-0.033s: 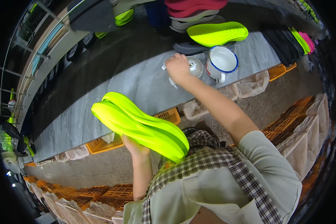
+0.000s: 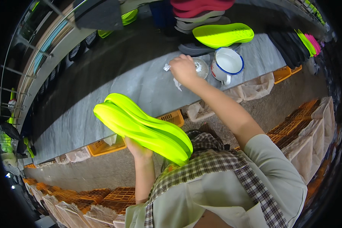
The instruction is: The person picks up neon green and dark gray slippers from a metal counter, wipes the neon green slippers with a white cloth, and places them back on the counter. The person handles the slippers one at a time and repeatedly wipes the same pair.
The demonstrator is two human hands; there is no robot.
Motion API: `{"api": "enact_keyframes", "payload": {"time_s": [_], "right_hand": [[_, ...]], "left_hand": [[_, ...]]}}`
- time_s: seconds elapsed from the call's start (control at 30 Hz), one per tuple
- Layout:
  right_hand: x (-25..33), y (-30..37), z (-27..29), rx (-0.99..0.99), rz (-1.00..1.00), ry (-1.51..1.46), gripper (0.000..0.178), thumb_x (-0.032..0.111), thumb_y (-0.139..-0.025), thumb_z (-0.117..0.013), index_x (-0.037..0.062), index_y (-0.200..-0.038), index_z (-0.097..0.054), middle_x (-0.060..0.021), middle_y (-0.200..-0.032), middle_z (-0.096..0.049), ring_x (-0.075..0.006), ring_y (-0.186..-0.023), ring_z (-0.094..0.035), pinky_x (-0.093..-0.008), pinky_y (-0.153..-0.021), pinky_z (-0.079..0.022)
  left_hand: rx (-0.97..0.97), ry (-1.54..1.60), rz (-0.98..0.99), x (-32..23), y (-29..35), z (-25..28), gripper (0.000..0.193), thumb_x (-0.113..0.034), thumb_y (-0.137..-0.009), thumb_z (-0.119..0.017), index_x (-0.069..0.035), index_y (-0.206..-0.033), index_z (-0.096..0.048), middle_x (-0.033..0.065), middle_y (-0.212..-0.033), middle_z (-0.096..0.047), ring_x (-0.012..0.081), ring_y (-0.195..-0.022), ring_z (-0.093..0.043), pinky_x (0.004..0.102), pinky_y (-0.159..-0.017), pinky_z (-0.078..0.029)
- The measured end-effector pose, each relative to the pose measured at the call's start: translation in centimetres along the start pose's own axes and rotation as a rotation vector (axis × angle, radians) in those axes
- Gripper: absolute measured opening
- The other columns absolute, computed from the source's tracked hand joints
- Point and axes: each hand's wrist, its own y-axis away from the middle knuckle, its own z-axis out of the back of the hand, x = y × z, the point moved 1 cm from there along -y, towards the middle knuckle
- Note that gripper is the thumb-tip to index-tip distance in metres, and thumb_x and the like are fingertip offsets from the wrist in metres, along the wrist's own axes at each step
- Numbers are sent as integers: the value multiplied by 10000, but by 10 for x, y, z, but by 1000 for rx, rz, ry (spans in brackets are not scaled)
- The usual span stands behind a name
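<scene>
Two bright yellow-green shoe soles (image 2: pixel 142 131) lie against each other, tilted, in front of my body. My left hand (image 2: pixel 140 147) grips them from underneath, its fingers mostly hidden behind the soles. Over the grey work surface (image 2: pixel 148 87), my right hand (image 2: pixel 183 70) is closed around a crumpled scrap of white cloth or paper (image 2: pixel 167 67), whose ends stick out past the fingers. Right beside that hand stands a round, clear dish (image 2: pixel 202 68) with whitish matter in it, partly covered by the hand. Next to the dish is a white enamel mug (image 2: pixel 219 73) with a blue rim.
Another yellow-green sole (image 2: pixel 223 35) rests beyond the mug, near a stack of red and grey soles (image 2: pixel 201 11). Dark soles (image 2: pixel 283 45) line the far right. Orange crates (image 2: pixel 106 146) with pale liners sit below the surface's near edge. A wire rack (image 2: pixel 24 45) rises at left.
The view has shifted very slightly. Both hands keep the same hold, and the soles stay in place.
</scene>
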Motion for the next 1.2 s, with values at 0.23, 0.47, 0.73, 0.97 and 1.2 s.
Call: {"api": "enact_keyframes", "payload": {"time_s": [0.23, 0.47, 0.73, 0.97, 1.2], "right_hand": [[1, 86, 83, 417, -179, -1660, 165, 8, -867, -535, 40, -1005, -620, -9, -902, -597, -75, -739, -567, -197, -616, -448], [38, 138, 123, 289, 92, -1229, 143, 41, -782, -634, 55, -921, -659, -62, -888, -604, -191, -807, -593, -295, -682, -476], [38, 147, 118, 170, 188, -995, 155, 18, -736, -674, 64, -884, -671, -55, -842, -587, -174, -717, -586, -283, -612, -477], [26, 135, 115, 105, 176, -1064, 129, 49, -740, -692, 44, -868, -679, -70, -836, -597, -195, -727, -597, -293, -629, -484], [18, 140, 117, 120, 207, -1152, 82, 80, -786, -665, 42, -859, -673, -70, -813, -598, -217, -719, -593, -309, -628, -470]], "left_hand": [[87, 137, 99, 2, -10, 16, 455, -378, -949, -405, -28, -1230, -476, 143, -1170, -567, 291, -1043, -568, 426, -882, -482], [99, 72, 134, 10, -13, 9, 474, -399, -948, -402, -21, -1222, -481, 147, -1172, -562, 295, -1044, -563, 424, -889, -473], [100, 75, 207, 17, -11, -6, 491, -409, -953, -383, -22, -1246, -460, 153, -1185, -552, 303, -1058, -555, 432, -904, -466], [111, 62, 221, 23, -14, -15, 448, -352, -962, -377, -13, -1248, -442, 152, -1181, -546, 285, -1051, -565, 412, -871, -487], [102, 46, 214, 30, -15, -18, 433, -338, -963, -377, -8, -1233, -452, 151, -1162, -555, 276, -1034, -574, 403, -854, -496]]}}
